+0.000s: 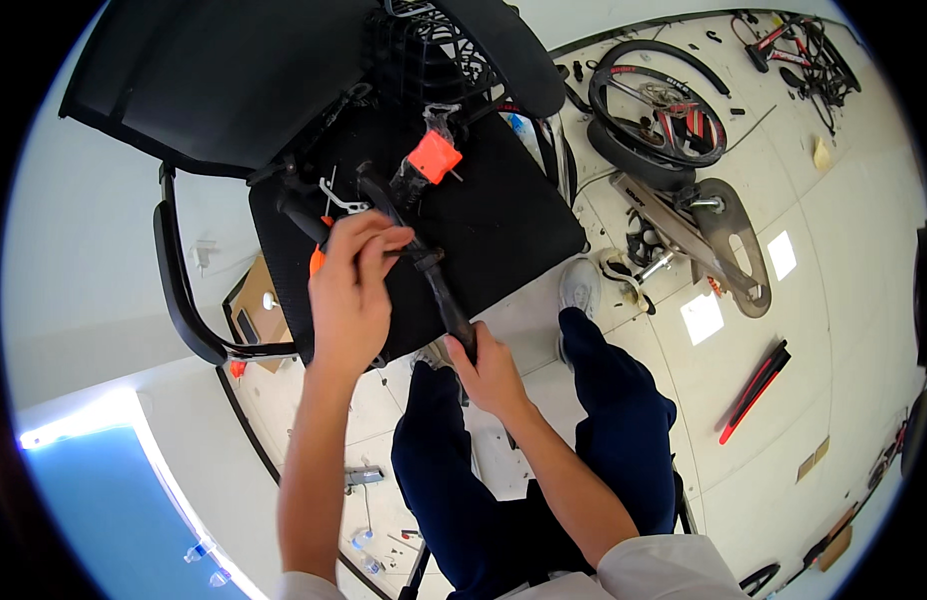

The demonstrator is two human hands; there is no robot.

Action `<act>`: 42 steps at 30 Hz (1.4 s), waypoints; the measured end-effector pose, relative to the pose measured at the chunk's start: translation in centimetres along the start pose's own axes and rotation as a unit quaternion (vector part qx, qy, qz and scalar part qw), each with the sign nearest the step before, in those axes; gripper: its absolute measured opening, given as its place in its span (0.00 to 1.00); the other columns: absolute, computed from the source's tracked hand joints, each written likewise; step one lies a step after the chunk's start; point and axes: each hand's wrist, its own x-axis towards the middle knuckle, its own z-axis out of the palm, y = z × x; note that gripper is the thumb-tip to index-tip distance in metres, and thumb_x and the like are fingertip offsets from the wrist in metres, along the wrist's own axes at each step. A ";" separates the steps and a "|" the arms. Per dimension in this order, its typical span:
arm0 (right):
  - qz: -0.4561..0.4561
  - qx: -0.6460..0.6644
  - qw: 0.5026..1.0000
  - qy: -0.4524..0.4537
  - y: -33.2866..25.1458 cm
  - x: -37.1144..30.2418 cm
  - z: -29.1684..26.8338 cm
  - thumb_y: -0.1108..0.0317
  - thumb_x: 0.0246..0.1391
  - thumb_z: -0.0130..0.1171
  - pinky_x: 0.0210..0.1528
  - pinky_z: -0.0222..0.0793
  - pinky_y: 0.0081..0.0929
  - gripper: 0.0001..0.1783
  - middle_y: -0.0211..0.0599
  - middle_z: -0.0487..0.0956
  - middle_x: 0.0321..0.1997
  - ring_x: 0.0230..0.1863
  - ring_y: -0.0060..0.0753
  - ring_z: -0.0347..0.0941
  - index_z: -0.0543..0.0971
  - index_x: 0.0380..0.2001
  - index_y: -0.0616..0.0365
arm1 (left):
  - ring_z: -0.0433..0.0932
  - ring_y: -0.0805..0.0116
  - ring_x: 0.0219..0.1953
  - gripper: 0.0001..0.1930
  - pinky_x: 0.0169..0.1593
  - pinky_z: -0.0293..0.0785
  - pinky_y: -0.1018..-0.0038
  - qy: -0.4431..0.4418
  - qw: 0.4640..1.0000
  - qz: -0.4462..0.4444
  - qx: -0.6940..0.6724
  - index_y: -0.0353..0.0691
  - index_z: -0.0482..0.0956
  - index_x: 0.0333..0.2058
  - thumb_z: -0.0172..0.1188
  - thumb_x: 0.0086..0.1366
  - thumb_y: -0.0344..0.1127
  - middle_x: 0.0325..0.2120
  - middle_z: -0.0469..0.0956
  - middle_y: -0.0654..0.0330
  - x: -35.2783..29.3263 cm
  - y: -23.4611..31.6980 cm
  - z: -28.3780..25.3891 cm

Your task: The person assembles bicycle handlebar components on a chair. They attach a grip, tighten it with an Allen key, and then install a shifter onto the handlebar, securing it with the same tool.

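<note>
My right hand (492,372) is closed round the grip end of a black handlebar-like bar (446,295), which slants over the front of a black chair seat (519,225). Beside the bar's middle, my left hand (356,285) has its fingers bent and pinched together near a small dark fitting (426,258). What lies between those fingers is too small to make out. Behind the bar, an orange block (436,156) in clear wrapping rests on the seat. A silver lever-shaped part (342,200) lies left of the bar. Another orange piece (317,261) shows partly behind my left hand.
Right of the chair, a bicycle wheel (712,130) and a grey frame part (684,228) lie on the tiled floor. A black-and-red strip-shaped part (754,392) is farther right. The chair's armrest (184,280) and a cardboard box (266,305) stand at the left.
</note>
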 end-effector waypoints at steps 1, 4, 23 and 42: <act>-0.009 -0.009 1.000 0.005 -0.2 0.0 -0.1 0.50 0.62 0.55 0.27 0.71 0.48 0.24 0.57 0.77 0.20 0.25 0.64 0.76 0.71 0.35 0.66 | 0.82 0.63 0.45 0.07 0.49 0.79 0.71 0.047 0.996 -0.033 -0.069 0.34 0.68 0.46 0.43 0.74 0.27 0.40 0.81 0.51 -0.9 -0.2 -0.2; -0.030 -0.053 0.998 -0.017 -2.1 0.3 0.2 0.51 0.63 0.55 0.28 0.71 0.50 0.25 0.58 0.77 0.20 0.25 0.65 0.76 0.69 0.37 0.68 | 0.82 0.57 0.47 0.07 0.49 0.81 0.69 0.125 0.964 -0.100 -0.212 0.35 0.64 0.48 0.43 0.75 0.29 0.42 0.80 0.47 -4.1 -1.2 -0.7; -0.314 -0.347 0.883 -0.023 -9.6 4.4 -4.9 0.75 0.49 0.62 0.41 0.74 0.35 0.18 0.43 0.74 0.42 0.43 0.45 0.75 0.74 0.45 0.62 | 0.83 0.69 0.38 0.09 0.41 0.82 0.74 0.106 0.911 -0.139 -0.373 0.33 0.67 0.48 0.46 0.74 0.31 0.38 0.81 0.53 -4.6 -9.2 7.7; -0.180 -0.259 0.947 -0.063 -9.5 7.9 -4.5 0.70 0.66 0.50 0.28 0.67 0.33 0.06 0.48 0.75 0.23 0.24 0.50 0.73 0.71 0.36 0.62 | 0.81 0.59 0.17 0.11 0.19 0.79 0.70 0.074 0.836 -0.307 -0.449 0.35 0.57 0.43 0.50 0.71 0.31 0.18 0.77 0.48 -2.2 -8.3 5.1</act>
